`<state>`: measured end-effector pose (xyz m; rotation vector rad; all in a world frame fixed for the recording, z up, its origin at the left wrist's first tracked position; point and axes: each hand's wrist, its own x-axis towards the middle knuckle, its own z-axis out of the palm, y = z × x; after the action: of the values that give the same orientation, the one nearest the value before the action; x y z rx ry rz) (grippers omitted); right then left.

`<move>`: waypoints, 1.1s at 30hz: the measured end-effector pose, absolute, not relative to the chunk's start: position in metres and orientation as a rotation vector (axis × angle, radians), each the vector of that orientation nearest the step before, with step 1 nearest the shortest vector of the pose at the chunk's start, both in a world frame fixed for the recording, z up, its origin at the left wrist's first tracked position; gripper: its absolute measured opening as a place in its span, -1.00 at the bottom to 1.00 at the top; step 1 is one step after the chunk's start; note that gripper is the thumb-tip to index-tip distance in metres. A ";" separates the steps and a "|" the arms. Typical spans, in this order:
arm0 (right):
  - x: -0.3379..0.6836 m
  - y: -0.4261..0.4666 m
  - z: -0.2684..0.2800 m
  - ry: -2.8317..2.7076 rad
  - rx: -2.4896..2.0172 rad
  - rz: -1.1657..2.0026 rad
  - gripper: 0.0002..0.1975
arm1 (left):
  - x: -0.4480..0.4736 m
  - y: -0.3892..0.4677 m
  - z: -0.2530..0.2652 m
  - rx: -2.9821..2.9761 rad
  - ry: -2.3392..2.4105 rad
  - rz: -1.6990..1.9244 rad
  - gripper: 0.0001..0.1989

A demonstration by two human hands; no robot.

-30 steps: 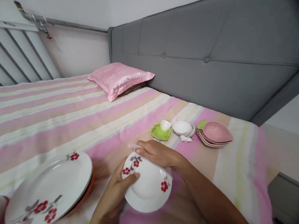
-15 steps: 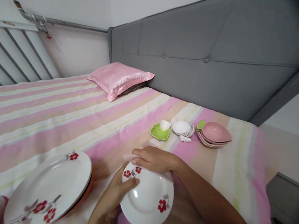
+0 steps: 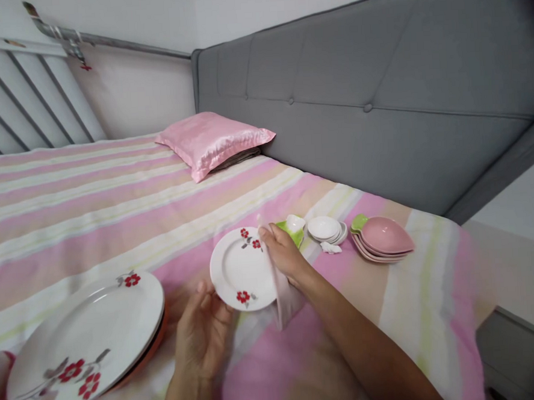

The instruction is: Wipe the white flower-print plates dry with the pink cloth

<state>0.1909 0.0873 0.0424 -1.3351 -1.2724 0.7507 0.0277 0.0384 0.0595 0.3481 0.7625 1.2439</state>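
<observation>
A small white plate [image 3: 242, 271] with red flowers is held up over the bed, tilted toward me. My right hand [image 3: 283, 253] grips its right edge through a pale pink cloth [image 3: 282, 298], whose loose end hangs below. By the plate's lower left edge is my left hand [image 3: 205, 330], palm up with its fingers apart; whether the fingertips touch the rim I cannot tell. Just behind my right hand lies a green leaf-shaped dish [image 3: 295, 229], partly hidden by it. To the left, a large white flowered plate [image 3: 94, 337] rests on something orange-brown.
Small white dishes [image 3: 323, 227] sit stacked beside a crumpled white scrap [image 3: 330, 248]. Farther right is a stack of pink bowls [image 3: 387, 236] with a green end. A pink pillow [image 3: 218, 136] lies by the grey headboard [image 3: 332, 87] on the striped bedspread [image 3: 114, 221].
The small plate has been raised away from me and turned. My left hand has let go of its face and opened, while my right hand with the cloth has shifted to the right edge.
</observation>
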 end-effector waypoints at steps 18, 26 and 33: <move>0.169 0.073 0.052 -1.297 -1.466 0.751 -0.82 | 0.044 0.038 0.034 0.801 1.053 1.378 -0.48; 0.163 0.068 0.052 -1.355 -1.572 0.558 -0.90 | 0.043 0.037 0.036 0.900 1.125 1.344 -0.52; 0.170 0.068 0.059 -1.436 -1.591 0.547 -0.87 | 0.037 0.036 0.045 0.976 1.142 1.289 -0.57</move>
<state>0.1700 0.0683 0.0586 -1.5914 -1.4362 0.5469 0.0366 0.0358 0.0448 0.9757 1.1422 1.2894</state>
